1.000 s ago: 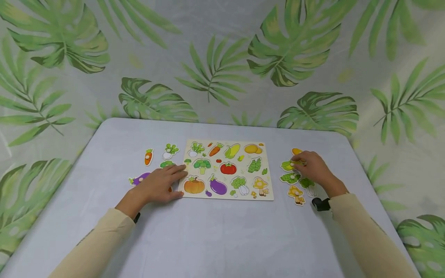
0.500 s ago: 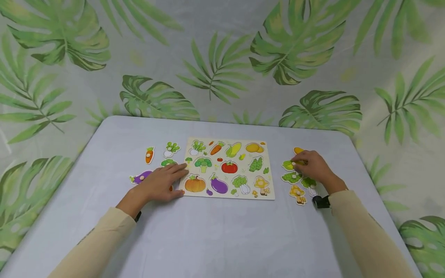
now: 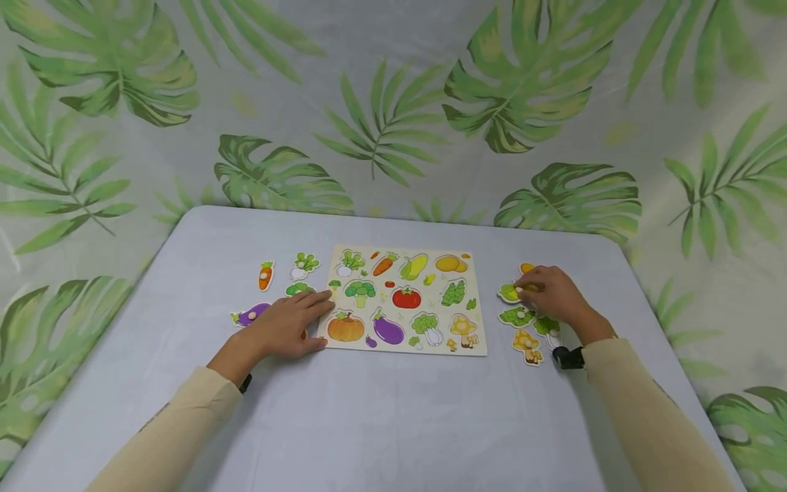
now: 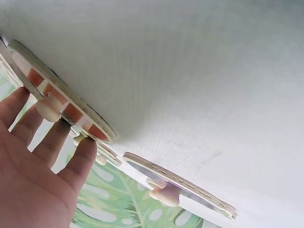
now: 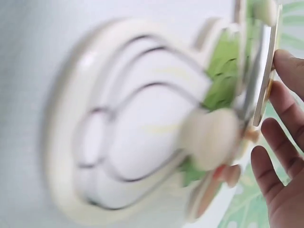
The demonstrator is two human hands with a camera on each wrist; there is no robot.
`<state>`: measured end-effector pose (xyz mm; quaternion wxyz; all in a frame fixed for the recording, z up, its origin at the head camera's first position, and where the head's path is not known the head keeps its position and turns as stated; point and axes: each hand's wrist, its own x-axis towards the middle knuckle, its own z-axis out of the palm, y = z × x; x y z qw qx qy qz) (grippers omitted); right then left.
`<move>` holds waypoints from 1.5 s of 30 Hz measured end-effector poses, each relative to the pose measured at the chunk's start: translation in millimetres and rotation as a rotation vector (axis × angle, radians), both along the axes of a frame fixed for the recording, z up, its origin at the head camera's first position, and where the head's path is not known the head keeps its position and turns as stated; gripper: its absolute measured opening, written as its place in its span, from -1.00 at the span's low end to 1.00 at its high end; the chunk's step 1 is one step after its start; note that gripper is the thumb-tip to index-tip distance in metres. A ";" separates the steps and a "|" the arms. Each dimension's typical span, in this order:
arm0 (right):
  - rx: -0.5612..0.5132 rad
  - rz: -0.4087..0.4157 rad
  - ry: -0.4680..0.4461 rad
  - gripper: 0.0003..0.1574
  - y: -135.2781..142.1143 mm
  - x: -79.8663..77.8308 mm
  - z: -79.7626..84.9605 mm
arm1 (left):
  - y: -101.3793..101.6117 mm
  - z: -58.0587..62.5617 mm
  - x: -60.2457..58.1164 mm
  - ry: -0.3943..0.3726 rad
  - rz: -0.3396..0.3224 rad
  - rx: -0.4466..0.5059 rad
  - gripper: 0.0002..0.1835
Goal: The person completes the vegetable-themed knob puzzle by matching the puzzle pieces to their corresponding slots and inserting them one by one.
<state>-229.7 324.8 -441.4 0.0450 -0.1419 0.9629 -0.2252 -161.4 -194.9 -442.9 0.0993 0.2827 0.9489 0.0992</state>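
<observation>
My left hand [image 3: 279, 326] lies with fingers outstretched at the left edge of a vegetable puzzle board [image 3: 393, 347]. Partly under it, an orange knobbed piece [image 4: 72, 113] shows in the left wrist view, beside an eggplant piece [image 3: 251, 315]. My right hand [image 3: 556, 297] pinches a corn piece [image 3: 507, 294] at the right of the board, thumb and forefinger at its edge. Around that hand lie a leafy green piece [image 3: 515, 316], a mushroom piece [image 3: 527, 345], a bok choy piece [image 5: 147, 123] and a partly covered yellow-orange piece [image 3: 526, 268].
Left of the board are a carrot piece [image 3: 266, 275], a radish piece [image 3: 304, 266] and a half-hidden broccoli piece [image 3: 299, 288]. A white cloth [image 3: 381, 424] covers the table. Behind hangs a leaf-patterned curtain [image 3: 393, 102].
The corn piece looks slightly tilted up in the right fingers now. Otherwise both hands stay where they were; the head view shifts a little.
</observation>
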 end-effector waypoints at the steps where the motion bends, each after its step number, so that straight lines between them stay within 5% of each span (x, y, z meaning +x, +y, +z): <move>1: 0.003 0.005 0.010 -0.75 -1.9 -0.2 1.9 | 0.0 0.0 0.1 -0.006 0.004 -0.002 -0.25; 17: -0.055 0.138 0.149 -0.74 -39.2 -5.1 17.1 | 3.8 1.9 1.9 -0.053 0.032 -0.010 -0.23; 30: -0.018 0.182 0.136 -0.72 -57.4 -15.5 30.2 | 3.2 2.1 1.2 -0.034 0.016 0.011 -0.25; 45: -0.065 0.220 0.131 -0.76 -87.8 -33.3 21.3 | 4.3 3.0 2.1 -0.038 0.028 0.010 -0.23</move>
